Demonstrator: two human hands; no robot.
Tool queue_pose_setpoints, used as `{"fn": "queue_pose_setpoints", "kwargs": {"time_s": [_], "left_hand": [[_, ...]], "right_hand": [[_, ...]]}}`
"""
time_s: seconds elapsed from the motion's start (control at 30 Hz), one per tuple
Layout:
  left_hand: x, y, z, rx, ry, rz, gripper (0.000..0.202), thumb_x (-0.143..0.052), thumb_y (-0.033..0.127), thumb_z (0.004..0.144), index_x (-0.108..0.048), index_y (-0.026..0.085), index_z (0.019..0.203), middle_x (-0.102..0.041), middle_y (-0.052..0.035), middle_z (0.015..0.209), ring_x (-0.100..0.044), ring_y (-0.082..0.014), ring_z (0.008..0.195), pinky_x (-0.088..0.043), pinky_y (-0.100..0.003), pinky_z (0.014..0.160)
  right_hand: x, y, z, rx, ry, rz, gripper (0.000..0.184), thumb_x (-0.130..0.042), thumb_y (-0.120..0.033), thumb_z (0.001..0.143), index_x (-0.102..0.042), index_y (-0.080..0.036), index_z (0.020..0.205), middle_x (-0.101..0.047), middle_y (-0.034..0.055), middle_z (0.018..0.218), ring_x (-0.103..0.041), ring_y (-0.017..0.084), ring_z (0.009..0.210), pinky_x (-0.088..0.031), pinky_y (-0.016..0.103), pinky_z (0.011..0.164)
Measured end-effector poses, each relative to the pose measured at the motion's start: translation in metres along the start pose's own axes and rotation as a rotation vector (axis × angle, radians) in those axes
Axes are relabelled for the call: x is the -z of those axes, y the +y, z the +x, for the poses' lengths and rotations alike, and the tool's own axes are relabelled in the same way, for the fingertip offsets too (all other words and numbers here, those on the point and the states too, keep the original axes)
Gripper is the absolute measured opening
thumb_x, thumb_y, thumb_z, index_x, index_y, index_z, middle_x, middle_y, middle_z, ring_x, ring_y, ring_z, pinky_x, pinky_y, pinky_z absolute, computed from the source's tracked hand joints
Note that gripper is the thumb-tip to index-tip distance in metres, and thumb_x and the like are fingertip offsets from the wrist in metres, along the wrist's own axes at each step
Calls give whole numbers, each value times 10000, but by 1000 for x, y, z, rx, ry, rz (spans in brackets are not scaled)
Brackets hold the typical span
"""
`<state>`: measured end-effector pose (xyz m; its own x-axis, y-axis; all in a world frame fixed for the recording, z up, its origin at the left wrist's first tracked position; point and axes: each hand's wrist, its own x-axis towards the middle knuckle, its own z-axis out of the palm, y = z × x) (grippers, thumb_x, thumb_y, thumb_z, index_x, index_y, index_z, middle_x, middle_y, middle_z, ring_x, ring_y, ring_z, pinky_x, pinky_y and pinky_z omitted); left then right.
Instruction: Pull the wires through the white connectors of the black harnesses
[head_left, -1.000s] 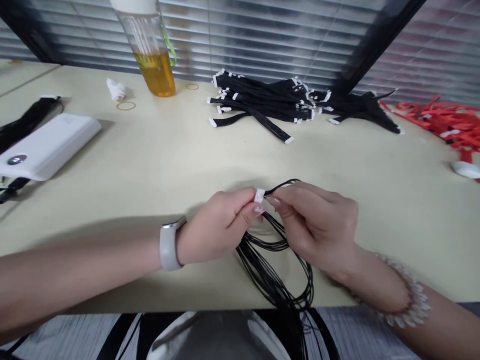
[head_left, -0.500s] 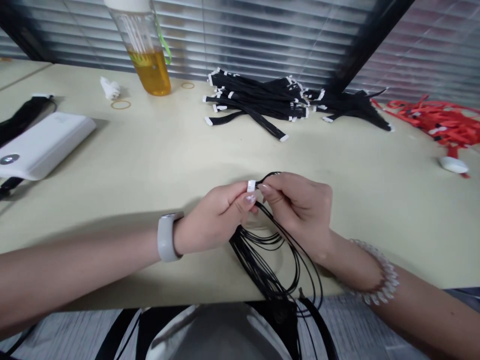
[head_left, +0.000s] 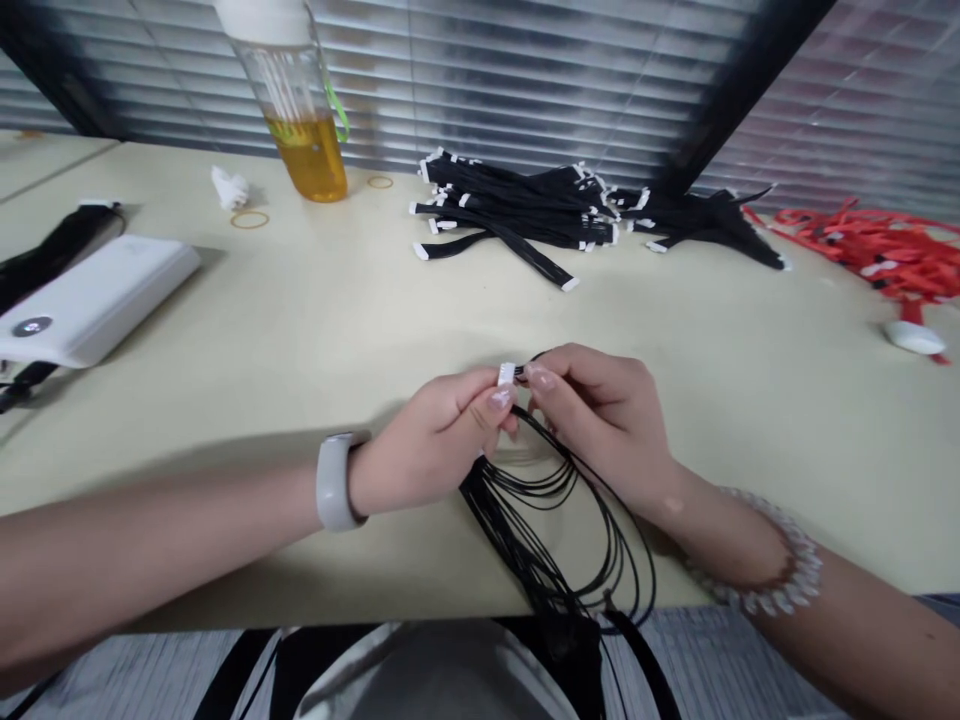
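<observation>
Between the thumb and fingers of my left hand (head_left: 435,430) is a small white connector (head_left: 507,374), its row of slots facing up. Thin black wires run from the connector's right side into my right hand (head_left: 607,415), which pinches them by fingertip and thumb close to the connector. A bundle of loose black wires (head_left: 517,540) hangs below my left hand, looping to the right and dropping over the table's front edge. Whether the wire ends sit fully inside the connector is hidden by my fingers.
Black flat cables (head_left: 517,205) with white connectors lie piled at the back, with more cables (head_left: 709,225) beside them. Red cables (head_left: 877,245) and a white oval object (head_left: 915,337) are at right. A bottle (head_left: 307,150), rubber band (head_left: 250,219) and white power bank (head_left: 105,295) stand left.
The view has tilted slightly, so the table's things sit a little lower. My right thumb has shifted a little along the wires; both hands keep their grip.
</observation>
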<state>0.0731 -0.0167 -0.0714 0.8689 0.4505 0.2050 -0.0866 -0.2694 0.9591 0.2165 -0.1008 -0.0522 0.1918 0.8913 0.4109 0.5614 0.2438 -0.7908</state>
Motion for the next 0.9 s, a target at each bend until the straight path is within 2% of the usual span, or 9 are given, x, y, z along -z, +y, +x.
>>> {"fn": "queue_pose_setpoints", "kwargs": {"time_s": [0.1, 0.3, 0.43, 0.67, 0.8, 0.9], "left_hand": [[0, 1, -1, -2, -5, 19, 346, -322, 385, 956, -463, 150, 744, -466, 18, 623, -468, -80, 607, -407, -193, 563], [-1, 2, -1, 55, -24, -8, 351, -314, 411, 955, -459, 154, 765, -446, 24, 603, -441, -85, 582, -404, -214, 558], [-3, 0, -2, 42, -55, -10, 337, -298, 401, 962, -468, 154, 809, -438, 38, 591, -434, -75, 564, -440, -220, 608], [-3, -2, -2, 20, -94, 7, 369, -296, 380, 961, -421, 161, 692, -460, 17, 614, -497, -80, 623, -458, -198, 612], [-3, -3, -2, 13, -84, -3, 338, -285, 381, 966, -446, 163, 764, -438, 32, 599, -458, -77, 589, -452, -208, 623], [-1, -3, 0, 35, -58, 11, 334, -296, 396, 962, -458, 165, 784, -425, 33, 598, -435, -82, 577, -413, -207, 568]], "right_hand": [[-2, -1, 0, -76, 54, 27, 242, -594, -312, 829, -579, -158, 643, -527, -25, 512, -428, 60, 467, -337, 195, 430], [-10, 6, -3, -206, 103, 88, 264, -612, -390, 812, -588, -173, 663, -572, -1, 561, -504, 99, 533, -395, 239, 497], [-10, 5, -4, -242, 77, 140, 269, -613, -367, 813, -577, -167, 637, -564, 4, 553, -517, 105, 536, -405, 250, 509], [-9, 0, -4, -285, 25, 159, 327, -631, -372, 789, -515, -164, 566, -561, 11, 536, -528, 115, 532, -401, 261, 515], [-7, 0, -1, -310, -5, 155, 360, -620, -381, 791, -457, -162, 556, -509, -6, 508, -481, 93, 510, -357, 238, 489], [0, -1, 6, -278, -66, 156, 345, -595, -359, 811, -481, -149, 563, -467, -26, 495, -397, 56, 474, -301, 205, 445]]}}
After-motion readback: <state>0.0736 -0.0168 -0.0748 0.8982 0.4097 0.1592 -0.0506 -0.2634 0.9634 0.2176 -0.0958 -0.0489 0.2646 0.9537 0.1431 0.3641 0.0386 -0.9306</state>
